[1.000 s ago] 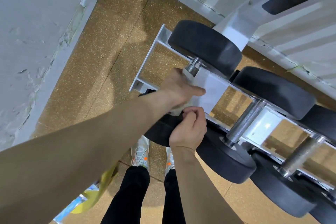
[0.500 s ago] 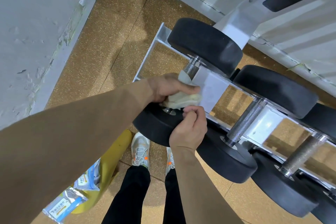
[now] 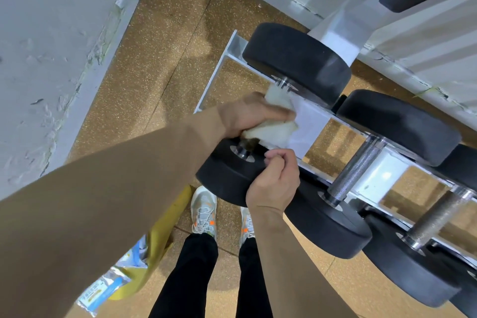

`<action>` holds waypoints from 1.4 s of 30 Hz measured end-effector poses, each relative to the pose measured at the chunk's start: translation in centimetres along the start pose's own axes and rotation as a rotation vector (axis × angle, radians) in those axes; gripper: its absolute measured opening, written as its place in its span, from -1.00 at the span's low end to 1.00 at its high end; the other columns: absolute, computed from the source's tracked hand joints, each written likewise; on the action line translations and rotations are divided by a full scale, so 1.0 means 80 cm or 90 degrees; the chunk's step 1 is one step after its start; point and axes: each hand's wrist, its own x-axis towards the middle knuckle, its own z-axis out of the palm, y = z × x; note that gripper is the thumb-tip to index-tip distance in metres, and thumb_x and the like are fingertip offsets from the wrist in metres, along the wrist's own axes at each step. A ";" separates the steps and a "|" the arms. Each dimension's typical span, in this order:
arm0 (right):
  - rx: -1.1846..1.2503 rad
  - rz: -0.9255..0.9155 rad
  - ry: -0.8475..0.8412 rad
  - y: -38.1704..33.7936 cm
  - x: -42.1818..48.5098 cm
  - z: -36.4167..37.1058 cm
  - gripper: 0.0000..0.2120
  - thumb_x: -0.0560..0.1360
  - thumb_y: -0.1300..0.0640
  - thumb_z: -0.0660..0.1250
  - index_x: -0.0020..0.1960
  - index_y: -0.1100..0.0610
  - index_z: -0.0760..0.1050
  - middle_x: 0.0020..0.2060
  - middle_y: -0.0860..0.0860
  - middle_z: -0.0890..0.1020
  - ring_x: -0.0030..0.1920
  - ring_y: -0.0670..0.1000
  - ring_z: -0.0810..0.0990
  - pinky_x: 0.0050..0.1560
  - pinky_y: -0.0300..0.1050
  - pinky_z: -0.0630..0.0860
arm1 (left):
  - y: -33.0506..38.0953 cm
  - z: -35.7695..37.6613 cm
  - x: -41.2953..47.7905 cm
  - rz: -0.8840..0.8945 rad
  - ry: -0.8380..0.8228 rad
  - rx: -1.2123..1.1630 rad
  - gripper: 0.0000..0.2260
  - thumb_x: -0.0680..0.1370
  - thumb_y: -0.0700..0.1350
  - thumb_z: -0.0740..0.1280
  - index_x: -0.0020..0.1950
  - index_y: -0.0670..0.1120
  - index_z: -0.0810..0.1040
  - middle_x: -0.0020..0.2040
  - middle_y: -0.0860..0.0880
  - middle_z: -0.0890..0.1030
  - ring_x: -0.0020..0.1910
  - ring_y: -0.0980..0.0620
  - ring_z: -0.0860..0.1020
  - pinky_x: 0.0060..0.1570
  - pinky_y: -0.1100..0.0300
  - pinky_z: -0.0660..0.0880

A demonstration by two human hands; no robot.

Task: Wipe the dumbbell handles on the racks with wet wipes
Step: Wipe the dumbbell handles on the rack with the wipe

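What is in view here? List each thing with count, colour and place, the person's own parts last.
dumbbells: at least three, black heads and steel handles, side by side on the rack
rack: one, white, under the dumbbells
wet wipe: one, off-white, round the leftmost handle
bag: one, yellow, lower left
packet: one, blue and white, beside the bag
shoes: two, grey with orange, bottom centre
left hand: one, grips the wet wipe
right hand: one, fingers curled, against the leftmost dumbbell's near head

I am watching the white rack (image 3: 382,178) standing on the speckled brown floor (image 3: 160,59), carrying black dumbbells (image 3: 296,59) side by side across its rails; the person's shoes (image 3: 204,210) are standing on that floor.
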 end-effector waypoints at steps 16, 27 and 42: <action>0.000 0.002 -0.011 0.000 -0.001 0.000 -0.78 0.44 0.08 0.09 -0.21 0.06 0.50 -0.25 0.00 0.59 -0.16 -0.05 0.53 -0.18 -0.24 0.37 | 0.018 0.005 0.018 0.015 0.095 0.051 -0.64 0.34 0.04 0.63 0.00 -0.12 0.67 -0.20 0.02 0.71 -0.19 0.05 0.67 -0.14 0.21 0.59; -0.006 0.008 -0.008 -0.003 -0.001 -0.001 -0.76 0.44 0.08 0.08 -0.21 0.09 0.50 -0.25 -0.01 0.58 -0.16 -0.04 0.52 -0.18 -0.20 0.37 | -0.009 -0.013 -0.028 -0.077 0.025 0.417 -0.65 0.41 0.14 0.55 0.04 -0.01 0.56 -0.04 0.02 0.67 -0.07 0.02 0.61 -0.07 0.14 0.56; -0.004 0.014 0.002 -0.005 -0.001 0.001 -0.76 0.41 0.07 0.07 -0.23 0.09 0.50 -0.25 0.01 0.59 -0.14 -0.01 0.52 -0.14 -0.17 0.38 | -0.015 -0.005 -0.066 -0.036 0.235 0.516 -0.49 0.42 0.28 0.50 0.08 -0.10 0.51 0.02 -0.01 0.57 -0.03 0.01 0.54 -0.18 0.17 0.42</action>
